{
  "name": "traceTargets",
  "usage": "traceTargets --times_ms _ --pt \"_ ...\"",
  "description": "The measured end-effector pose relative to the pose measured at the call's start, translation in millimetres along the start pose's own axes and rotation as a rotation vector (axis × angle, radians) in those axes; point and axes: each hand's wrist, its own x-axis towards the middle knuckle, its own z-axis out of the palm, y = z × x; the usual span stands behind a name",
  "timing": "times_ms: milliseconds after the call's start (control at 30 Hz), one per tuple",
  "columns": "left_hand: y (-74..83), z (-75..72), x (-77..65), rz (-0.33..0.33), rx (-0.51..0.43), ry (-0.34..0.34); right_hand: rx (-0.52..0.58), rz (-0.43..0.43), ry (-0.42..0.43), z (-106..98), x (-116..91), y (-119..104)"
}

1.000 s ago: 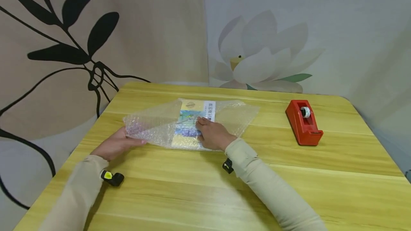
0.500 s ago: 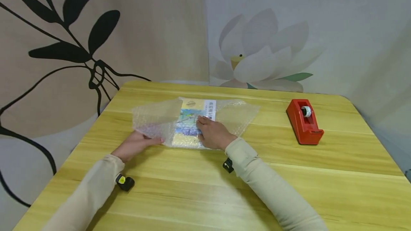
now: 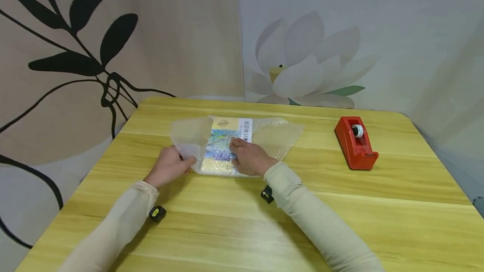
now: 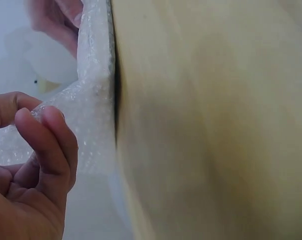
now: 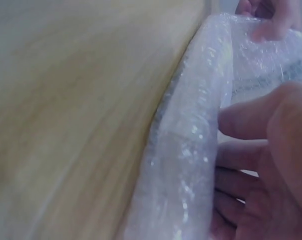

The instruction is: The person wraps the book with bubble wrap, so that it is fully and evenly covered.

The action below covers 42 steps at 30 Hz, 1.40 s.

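A yellow-and-blue book (image 3: pixel 220 148) lies flat in clear bubble wrap (image 3: pixel 273 134) on the table (image 3: pixel 211 221).

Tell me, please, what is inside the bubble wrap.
An illustrated book shows through the bubble wrap; the right hand covers part of its front, and its underside is hidden.

The left sleeve (image 3: pixel 113 228) and right sleeve (image 3: pixel 325 219) are long, cream and lightly creased, with cuffs at the wrists that leave the left hand (image 3: pixel 169 166) and right hand (image 3: pixel 250 157) bare. A small black box (image 3: pixel 159 215) with a yellow patch (image 3: pixel 155 213) sits beside the left cuff (image 3: pixel 146 189), a black fitting (image 3: pixel 267 195) beside the right cuff (image 3: pixel 281 178).
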Motion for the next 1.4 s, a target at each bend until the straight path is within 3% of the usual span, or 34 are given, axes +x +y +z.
traceTargets --times_ms 67,300,533,667,767,1100,1333,1400 --pt "4.1 1.6 1.6 0.028 0.037 0.017 -0.001 0.0 0.001 0 0 0" --pt "17.0 14.4 12.7 0.235 0.224 0.081 -0.011 0.014 0.004 0 0 -1" --pt "33.8 25.1 17.9 0.406 0.403 -0.016 -0.016 0.03 0.008 1 0 -3" --pt "39.8 29.6 20.9 0.518 0.575 -0.013 -0.022 0.028 0.048 3 2 -4" --pt "43.0 31.3 21.7 0.593 0.652 -0.021 -0.02 0.031 0.078 3 2 -4" --pt "41.0 28.0 21.6 0.689 0.668 -0.119 -0.012 0.022 0.118 6 1 -2" --pt "36.6 27.7 24.8 0.855 0.779 -0.063 0.148 -0.007 0.049 -2 2 12" --pt "36.2 28.1 24.9 0.872 0.789 -0.061 0.196 -0.009 0.023 -4 2 17"
